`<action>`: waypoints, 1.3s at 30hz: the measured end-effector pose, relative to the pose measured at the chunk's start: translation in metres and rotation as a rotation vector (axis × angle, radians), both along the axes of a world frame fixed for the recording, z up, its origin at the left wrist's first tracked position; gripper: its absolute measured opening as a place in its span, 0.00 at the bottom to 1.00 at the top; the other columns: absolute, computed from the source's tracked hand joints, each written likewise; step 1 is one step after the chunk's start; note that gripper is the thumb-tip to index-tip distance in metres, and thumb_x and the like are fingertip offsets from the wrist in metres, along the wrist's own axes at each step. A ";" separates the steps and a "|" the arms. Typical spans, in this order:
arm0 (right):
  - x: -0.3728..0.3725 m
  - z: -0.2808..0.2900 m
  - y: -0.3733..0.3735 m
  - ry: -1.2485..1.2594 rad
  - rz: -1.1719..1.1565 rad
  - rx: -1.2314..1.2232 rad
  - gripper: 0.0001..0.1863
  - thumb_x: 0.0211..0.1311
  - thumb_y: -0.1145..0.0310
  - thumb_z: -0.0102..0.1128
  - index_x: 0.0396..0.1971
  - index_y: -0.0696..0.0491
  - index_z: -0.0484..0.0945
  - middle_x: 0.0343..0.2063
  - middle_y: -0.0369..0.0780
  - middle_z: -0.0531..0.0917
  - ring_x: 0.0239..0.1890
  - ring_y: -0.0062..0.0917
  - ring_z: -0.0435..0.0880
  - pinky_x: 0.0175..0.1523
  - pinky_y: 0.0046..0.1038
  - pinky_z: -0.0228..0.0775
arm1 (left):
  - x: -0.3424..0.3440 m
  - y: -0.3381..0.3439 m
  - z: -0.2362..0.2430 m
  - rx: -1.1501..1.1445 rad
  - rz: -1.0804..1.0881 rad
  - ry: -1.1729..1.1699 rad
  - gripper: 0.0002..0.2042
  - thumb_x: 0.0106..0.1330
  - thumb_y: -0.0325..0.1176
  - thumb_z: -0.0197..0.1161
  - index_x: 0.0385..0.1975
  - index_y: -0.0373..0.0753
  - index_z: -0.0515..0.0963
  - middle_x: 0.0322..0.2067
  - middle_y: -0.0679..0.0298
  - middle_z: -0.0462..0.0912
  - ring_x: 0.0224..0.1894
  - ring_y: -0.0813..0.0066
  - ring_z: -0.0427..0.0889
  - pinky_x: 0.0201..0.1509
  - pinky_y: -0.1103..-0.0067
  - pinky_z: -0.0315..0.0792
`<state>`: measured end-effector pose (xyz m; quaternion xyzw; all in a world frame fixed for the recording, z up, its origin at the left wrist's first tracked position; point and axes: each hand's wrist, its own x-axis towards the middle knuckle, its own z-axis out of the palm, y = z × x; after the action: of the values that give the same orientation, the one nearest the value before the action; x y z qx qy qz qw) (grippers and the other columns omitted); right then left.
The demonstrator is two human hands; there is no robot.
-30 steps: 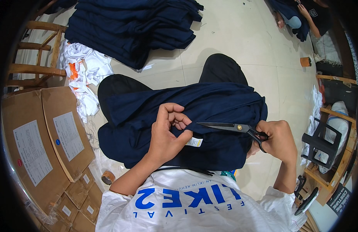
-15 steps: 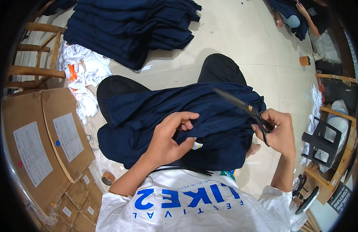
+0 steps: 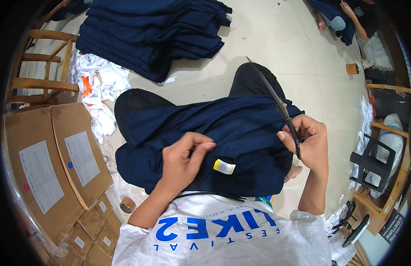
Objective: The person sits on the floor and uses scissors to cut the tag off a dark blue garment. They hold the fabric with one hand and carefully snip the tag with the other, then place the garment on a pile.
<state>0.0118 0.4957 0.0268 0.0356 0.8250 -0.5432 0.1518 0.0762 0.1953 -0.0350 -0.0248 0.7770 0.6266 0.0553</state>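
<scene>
Across my lap lies a navy blue garment (image 3: 241,119), loosely folded and creased. A small white and yellow label (image 3: 224,166) shows on its near part. My left hand (image 3: 184,159) is over the cloth, thumb and forefinger pinched together; what is between the tips, if anything, is too small to make out. In my right hand (image 3: 306,139) is a pair of black-handled scissors (image 3: 278,99), with the blades pointing away and to the left, above the garment's right side. The blades look nearly closed.
Navy garments (image 3: 148,35) lie stacked on the floor ahead. White cloth scraps (image 3: 101,80) and cardboard boxes (image 3: 34,164) are at left, near a wooden frame (image 3: 45,83). A black plastic stool (image 3: 373,162) stands right. Another person's arm (image 3: 356,22) shows at far right.
My left finger and thumb have come together, and that hand has drawn slightly left, uncovering the label. The scissors have turned so their blades point farther away from me.
</scene>
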 end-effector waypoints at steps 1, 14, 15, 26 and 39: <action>-0.002 0.000 -0.001 -0.007 -0.011 -0.018 0.12 0.57 0.77 0.80 0.27 0.57 0.80 0.22 0.29 0.79 0.25 0.10 0.72 0.31 0.16 0.62 | 0.002 -0.009 0.001 -0.016 0.007 0.033 0.04 0.77 0.24 0.61 0.39 0.30 0.79 0.32 0.60 0.88 0.38 0.78 0.89 0.46 0.82 0.81; -0.022 0.005 -0.016 -0.001 -0.080 -0.044 0.11 0.58 0.74 0.80 0.31 0.58 0.82 0.23 0.30 0.81 0.26 0.09 0.75 0.32 0.15 0.64 | 0.072 -0.239 -0.030 -0.798 0.919 0.091 0.10 0.81 0.35 0.59 0.50 0.35 0.78 0.36 0.62 0.83 0.35 0.78 0.75 0.43 0.79 0.72; -0.023 0.002 -0.022 0.009 -0.081 -0.042 0.11 0.58 0.74 0.80 0.31 0.57 0.82 0.24 0.30 0.82 0.26 0.09 0.75 0.32 0.15 0.65 | 0.066 -0.233 -0.030 -0.704 0.861 0.133 0.10 0.80 0.34 0.60 0.52 0.35 0.79 0.38 0.62 0.83 0.37 0.78 0.77 0.45 0.79 0.73; 0.008 0.004 -0.049 -0.094 0.027 -0.092 0.12 0.59 0.73 0.80 0.32 0.58 0.82 0.27 0.32 0.86 0.28 0.08 0.79 0.34 0.15 0.71 | -0.019 0.000 0.012 -0.204 -0.213 0.145 0.10 0.63 0.31 0.76 0.41 0.37 0.88 0.39 0.62 0.90 0.38 0.69 0.84 0.42 0.77 0.76; 0.012 -0.006 -0.037 -0.060 -0.049 -0.126 0.14 0.58 0.69 0.82 0.30 0.56 0.81 0.24 0.30 0.83 0.25 0.08 0.72 0.30 0.15 0.61 | -0.018 0.013 0.004 -0.262 -0.277 0.274 0.04 0.67 0.26 0.71 0.36 0.35 0.82 0.34 0.60 0.85 0.36 0.66 0.83 0.45 0.74 0.75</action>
<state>0.0242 0.4588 0.0211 0.0626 0.7829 -0.5965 0.1651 0.0580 0.2087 -0.0312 0.1607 0.8480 0.5041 0.0310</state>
